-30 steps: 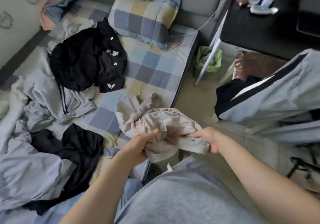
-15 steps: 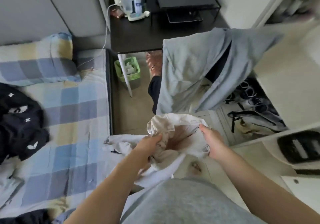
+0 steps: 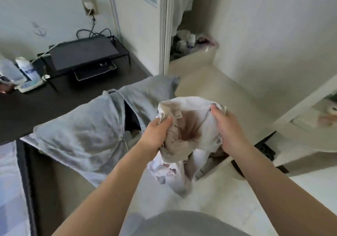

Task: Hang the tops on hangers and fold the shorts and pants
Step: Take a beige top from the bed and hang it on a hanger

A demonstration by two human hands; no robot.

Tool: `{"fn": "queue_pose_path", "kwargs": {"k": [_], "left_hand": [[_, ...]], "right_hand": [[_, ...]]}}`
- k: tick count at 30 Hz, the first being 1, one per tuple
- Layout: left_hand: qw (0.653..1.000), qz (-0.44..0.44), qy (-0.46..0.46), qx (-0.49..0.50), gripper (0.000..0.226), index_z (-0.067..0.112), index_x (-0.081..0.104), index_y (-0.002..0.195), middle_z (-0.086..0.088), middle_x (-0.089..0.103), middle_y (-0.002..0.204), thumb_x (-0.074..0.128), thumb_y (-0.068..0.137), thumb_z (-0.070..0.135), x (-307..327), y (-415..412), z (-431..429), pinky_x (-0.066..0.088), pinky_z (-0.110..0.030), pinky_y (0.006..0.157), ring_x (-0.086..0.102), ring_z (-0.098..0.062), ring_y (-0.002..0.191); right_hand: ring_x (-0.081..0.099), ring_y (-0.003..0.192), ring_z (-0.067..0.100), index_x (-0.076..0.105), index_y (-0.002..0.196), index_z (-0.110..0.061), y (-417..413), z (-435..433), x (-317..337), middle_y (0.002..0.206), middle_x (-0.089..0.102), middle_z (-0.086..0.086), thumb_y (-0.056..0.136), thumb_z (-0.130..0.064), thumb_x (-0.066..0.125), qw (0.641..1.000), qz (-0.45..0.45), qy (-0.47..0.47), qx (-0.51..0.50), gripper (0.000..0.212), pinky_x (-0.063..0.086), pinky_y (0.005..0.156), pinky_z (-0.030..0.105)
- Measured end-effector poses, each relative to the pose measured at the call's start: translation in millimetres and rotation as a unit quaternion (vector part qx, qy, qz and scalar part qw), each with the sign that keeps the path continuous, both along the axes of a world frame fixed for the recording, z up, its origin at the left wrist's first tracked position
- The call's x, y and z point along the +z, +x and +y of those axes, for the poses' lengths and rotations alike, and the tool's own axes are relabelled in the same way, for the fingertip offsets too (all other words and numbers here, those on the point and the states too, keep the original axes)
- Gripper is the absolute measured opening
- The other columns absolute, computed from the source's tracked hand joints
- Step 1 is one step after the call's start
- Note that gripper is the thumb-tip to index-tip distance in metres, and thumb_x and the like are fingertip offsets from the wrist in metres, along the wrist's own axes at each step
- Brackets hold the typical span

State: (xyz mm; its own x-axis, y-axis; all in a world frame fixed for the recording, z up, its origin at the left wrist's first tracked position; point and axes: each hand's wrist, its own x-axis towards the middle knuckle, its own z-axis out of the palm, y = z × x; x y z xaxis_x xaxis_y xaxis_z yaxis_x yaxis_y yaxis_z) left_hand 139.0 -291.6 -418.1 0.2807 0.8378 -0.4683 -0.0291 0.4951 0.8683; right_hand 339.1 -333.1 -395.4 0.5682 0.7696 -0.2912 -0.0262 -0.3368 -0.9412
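Both hands hold a crumpled beige cotton garment up in the air, its waist opening gaping between them. The left hand bunches one side of the rim in curled fingers; the right hand grips the opposite side. Just behind hangs a pale grey zip-up top, in front of a dark desk.

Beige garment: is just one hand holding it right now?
No, both hold the beige garment: the left hand grips its bunched left side, the right hand its right edge.
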Motion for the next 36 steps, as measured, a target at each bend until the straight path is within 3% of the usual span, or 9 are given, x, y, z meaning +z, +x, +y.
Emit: {"fn": "queue_pose_path", "kwargs": {"k": [3, 7, 13, 17, 21, 25, 28, 32, 36], "left_hand": [[0.998, -0.034, 0.056, -0.019, 0.026, 0.008, 0.068, 0.116, -0.013, 0.075, 0.108, 0.056, 0.102, 0.027, 33.3, 40.0, 50.9, 0.053, -0.047, 0.101, 0.072, -0.029, 0.104], [0.991, -0.061, 0.115, -0.027, 0.020, 0.011, 0.070, 0.104, -0.019, 0.074, 0.108, 0.056, 0.102, 0.024, 89.5, 94.0, 133.0, 0.054, -0.050, 0.099, 0.071, -0.033, 0.103], [0.972, -0.105, 0.192, -0.084, 0.019, 0.015, 0.070, 0.097, -0.010, 0.076, 0.089, 0.056, 0.102, 0.027, 191.8, 150.0, 250.8, 0.061, -0.039, 0.080, 0.074, -0.025, 0.084], [0.950, -0.116, 0.255, -0.139, 0.020, 0.010, 0.071, 0.102, -0.013, 0.076, 0.098, 0.055, 0.102, 0.022, 262.1, 182.7, 321.4, 0.059, -0.043, 0.090, 0.073, -0.029, 0.095], [0.920, -0.105, 0.336, -0.172, 0.018, 0.009, 0.069, 0.096, -0.010, 0.076, 0.091, 0.056, 0.102, 0.020, 339.5, 221.3, 381.3, 0.059, -0.039, 0.084, 0.073, -0.027, 0.089], [0.886, -0.080, 0.416, -0.190, 0.023, 0.001, 0.070, 0.103, -0.022, 0.073, 0.106, 0.059, 0.098, 0.021, 422.4, 251.3, 412.0, 0.057, -0.048, 0.093, 0.071, -0.035, 0.099], [0.864, -0.084, 0.463, -0.180, 0.023, -0.001, 0.067, 0.105, -0.021, 0.071, 0.108, 0.060, 0.096, 0.018, 474.9, 266.5, 420.8, 0.056, -0.043, 0.090, 0.070, -0.032, 0.099], [0.840, -0.076, 0.515, -0.152, 0.013, 0.010, 0.054, 0.083, -0.008, 0.058, 0.081, 0.056, 0.096, 0.010, 536.1, 279.9, 424.0, 0.048, -0.027, 0.063, 0.056, -0.019, 0.068], [0.835, -0.090, 0.529, -0.123, 0.026, 0.012, 0.047, 0.073, -0.004, 0.050, 0.071, 0.053, 0.097, 0.004, 595.3, 292.1, 423.6, 0.041, -0.025, 0.055, 0.051, -0.019, 0.067]], "right_hand": [[0.071, 0.076, 0.002, 0.073, 0.084, -0.029, 32.8, 41.6, 35.3, 0.078, 0.075, -0.015, 0.093, -0.042, 0.063, 0.998, -0.028, 0.059, -0.019, 0.019, 0.056, 0.069, 0.023], [0.072, 0.095, 0.021, 0.073, 0.092, -0.025, 72.5, 101.5, 85.0, 0.095, 0.076, -0.001, 0.081, -0.050, 0.063, 0.989, -0.060, 0.116, -0.072, 0.028, 0.056, 0.093, 0.045], [0.065, 0.066, 0.006, 0.074, 0.076, -0.030, 118.4, 186.1, 165.9, 0.068, 0.068, -0.014, 0.095, -0.038, 0.065, 0.953, -0.059, 0.244, -0.170, 0.023, 0.052, 0.067, 0.026], [0.068, 0.063, 0.005, 0.070, 0.086, -0.019, 142.0, 243.2, 245.2, 0.065, 0.070, -0.014, 0.094, -0.036, 0.064, 0.908, -0.064, 0.325, -0.256, 0.020, 0.055, 0.057, 0.023], [0.072, 0.079, 0.015, 0.072, 0.077, -0.020, 158.9, 283.0, 316.5, 0.081, 0.074, -0.001, 0.094, -0.030, 0.062, 0.880, -0.102, 0.389, -0.252, 0.022, 0.057, 0.072, 0.032], [0.067, 0.080, 0.016, 0.067, 0.077, -0.021, 180.4, 301.4, 398.7, 0.082, 0.071, -0.001, 0.094, -0.034, 0.061, 0.865, -0.184, 0.390, -0.256, 0.022, 0.053, 0.078, 0.032], [0.063, 0.070, 0.013, 0.065, 0.081, -0.023, 192.2, 308.4, 456.5, 0.078, 0.067, -0.004, 0.095, -0.035, 0.062, 0.857, -0.217, 0.398, -0.247, 0.020, 0.049, 0.063, 0.023], [0.054, 0.063, 0.017, 0.057, 0.081, -0.016, 204.4, 310.5, 527.6, 0.074, 0.056, 0.001, 0.095, -0.031, 0.061, 0.847, -0.276, 0.377, -0.252, 0.021, 0.037, 0.054, 0.023], [0.051, 0.061, 0.021, 0.053, 0.082, -0.014, 220.7, 303.1, 590.0, 0.073, 0.052, 0.004, 0.094, -0.029, 0.060, 0.827, -0.372, 0.334, -0.259, 0.021, 0.034, 0.050, 0.024]]}}
